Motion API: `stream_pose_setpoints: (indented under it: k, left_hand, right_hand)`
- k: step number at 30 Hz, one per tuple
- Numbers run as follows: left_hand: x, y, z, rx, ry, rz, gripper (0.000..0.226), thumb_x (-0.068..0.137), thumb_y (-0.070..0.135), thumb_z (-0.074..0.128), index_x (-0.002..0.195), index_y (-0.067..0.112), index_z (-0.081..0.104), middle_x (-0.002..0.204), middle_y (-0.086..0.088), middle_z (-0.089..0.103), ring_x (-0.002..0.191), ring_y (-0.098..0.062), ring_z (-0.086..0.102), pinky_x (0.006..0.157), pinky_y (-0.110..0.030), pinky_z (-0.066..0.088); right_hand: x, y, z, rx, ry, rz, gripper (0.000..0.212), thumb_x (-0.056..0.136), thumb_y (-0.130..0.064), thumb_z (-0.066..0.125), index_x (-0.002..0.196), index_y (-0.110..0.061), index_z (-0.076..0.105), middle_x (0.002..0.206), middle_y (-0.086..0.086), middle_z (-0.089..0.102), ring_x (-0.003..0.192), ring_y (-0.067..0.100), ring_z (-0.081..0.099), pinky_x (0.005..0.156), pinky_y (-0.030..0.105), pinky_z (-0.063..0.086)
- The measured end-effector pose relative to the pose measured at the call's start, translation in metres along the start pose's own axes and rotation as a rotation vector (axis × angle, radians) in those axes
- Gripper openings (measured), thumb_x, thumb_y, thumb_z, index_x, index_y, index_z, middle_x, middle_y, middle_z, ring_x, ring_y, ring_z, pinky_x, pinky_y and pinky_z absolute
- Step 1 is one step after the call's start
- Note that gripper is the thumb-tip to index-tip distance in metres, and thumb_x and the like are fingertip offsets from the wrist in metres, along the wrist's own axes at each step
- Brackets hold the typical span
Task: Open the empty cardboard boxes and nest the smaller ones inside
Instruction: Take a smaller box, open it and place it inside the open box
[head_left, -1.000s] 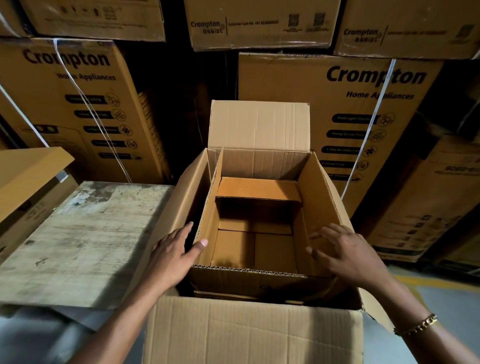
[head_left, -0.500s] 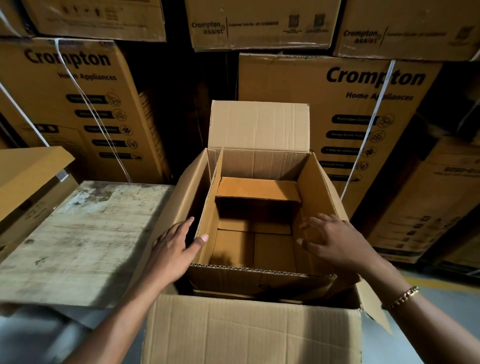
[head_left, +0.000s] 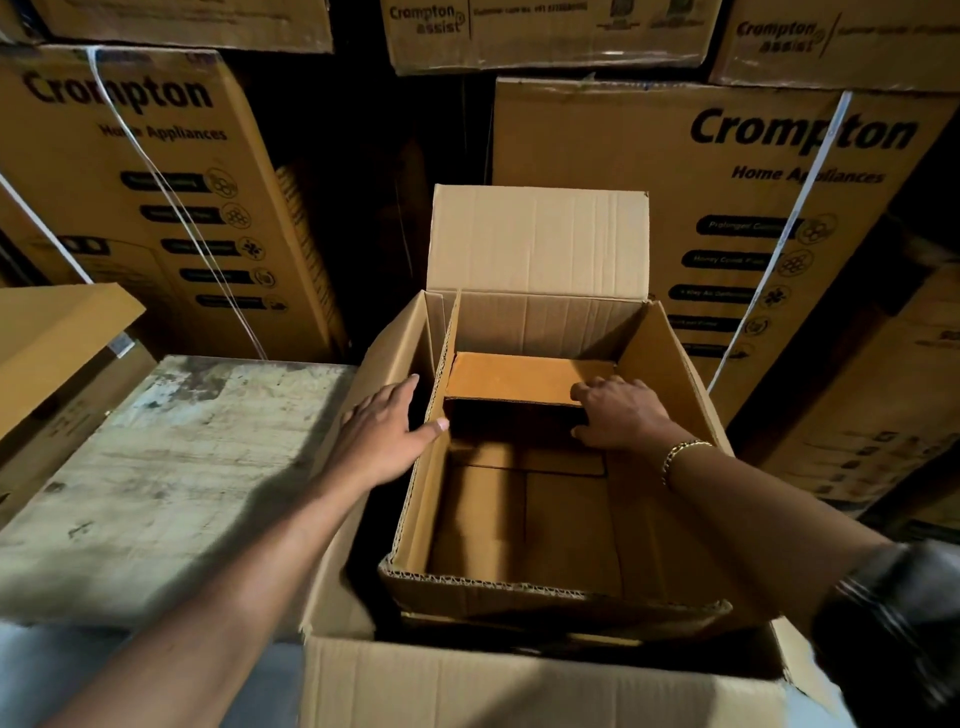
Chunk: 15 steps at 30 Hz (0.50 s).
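A large open cardboard box stands in front of me, its far flap upright. A smaller open box sits nested inside it, against the right side. My left hand straddles the smaller box's left wall, thumb inside and fingers in the dark gap between the two boxes. My right hand reaches into the smaller box and holds the front edge of its far flap, which lies folded inward, fingers above and thumb below. The smaller box is empty inside.
A worn wooden board lies level to the left of the boxes. Strapped Crompton cartons are stacked close behind and on the right. Another cardboard box sits at the far left. Grey floor shows below.
Both hands have moved away from me along the smaller box. The right hand left the right wall and took the inward-folded far flap. My view has leaned in closer.
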<state>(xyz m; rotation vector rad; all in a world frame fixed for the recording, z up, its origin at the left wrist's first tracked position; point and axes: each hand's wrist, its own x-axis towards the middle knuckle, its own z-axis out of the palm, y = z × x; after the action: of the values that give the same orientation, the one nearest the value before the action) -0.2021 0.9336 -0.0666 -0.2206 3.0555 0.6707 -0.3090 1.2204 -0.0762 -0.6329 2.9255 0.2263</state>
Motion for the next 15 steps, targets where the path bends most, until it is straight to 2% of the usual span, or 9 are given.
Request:
stream_pose_setpoints:
  k: [4, 8, 15]
  left_hand:
    - [0.041, 0.004, 0.002, 0.038, -0.006, 0.003, 0.081, 0.095, 0.063, 0.046, 0.159, 0.026, 0.015, 0.165, -0.001, 0.022, 0.149, -0.025, 0.026, 0.119, -0.047, 0.021]
    - [0.072, 0.002, 0.011, 0.028, -0.017, -0.003, 0.082, 0.094, 0.064, 0.048, 0.159, 0.026, 0.016, 0.165, -0.001, 0.024, 0.149, -0.025, 0.027, 0.118, -0.048, 0.021]
    - [0.096, 0.003, 0.022, -0.006, -0.036, -0.013, 0.082, 0.093, 0.062, 0.051, 0.159, 0.027, 0.015, 0.165, -0.001, 0.024, 0.148, -0.026, 0.028, 0.117, -0.050, 0.023]
  right_hand:
    - [0.034, -0.006, 0.017, -0.072, 0.066, -0.007, 0.054, 0.091, -0.038, 0.061, 0.138, -0.020, 0.044, 0.140, 0.008, 0.050, 0.127, 0.029, 0.049, 0.100, 0.042, 0.044]
    - [0.056, -0.010, 0.032, -0.125, 0.061, -0.015, 0.056, 0.092, -0.038, 0.060, 0.141, -0.021, 0.041, 0.142, 0.008, 0.046, 0.128, 0.029, 0.046, 0.097, 0.041, 0.043]
    - [0.073, 0.004, 0.036, -0.128, 0.107, 0.029, 0.042, 0.091, -0.029, 0.053, 0.132, -0.017, 0.048, 0.129, 0.008, 0.059, 0.116, 0.029, 0.056, 0.092, 0.042, 0.046]
